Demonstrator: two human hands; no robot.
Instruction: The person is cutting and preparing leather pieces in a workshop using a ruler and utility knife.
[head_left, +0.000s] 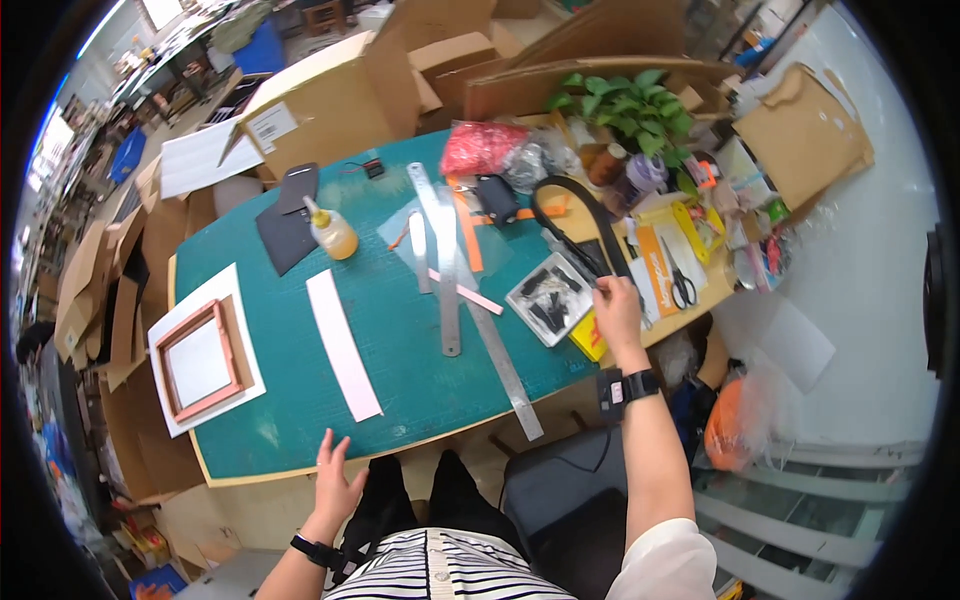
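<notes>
My right hand [619, 318] reaches to the right side of the table, beside a clear plastic box [550, 300] of small black and metal parts. Its fingers are closed near the box's corner and the lower end of a black strap [588, 190]; what they hold, if anything, is hidden. Below the table's front edge hangs my left hand [338, 478], fingers apart and holding nothing. Nearest to it lies a pale pink strip [343, 345]. Further left, a reddish-brown frame [203, 360] rests on a white sheet [245, 300].
Several steel rulers [449, 290] lie mid-table on the green cutting mat [275, 370]. A bottle of yellow liquid [333, 235] stands behind the pink strip. Black-handled scissors [682, 287], a potted plant [640, 110] and a red bag [480, 148] crowd the right and back. Cardboard boxes [320, 100] surround the table.
</notes>
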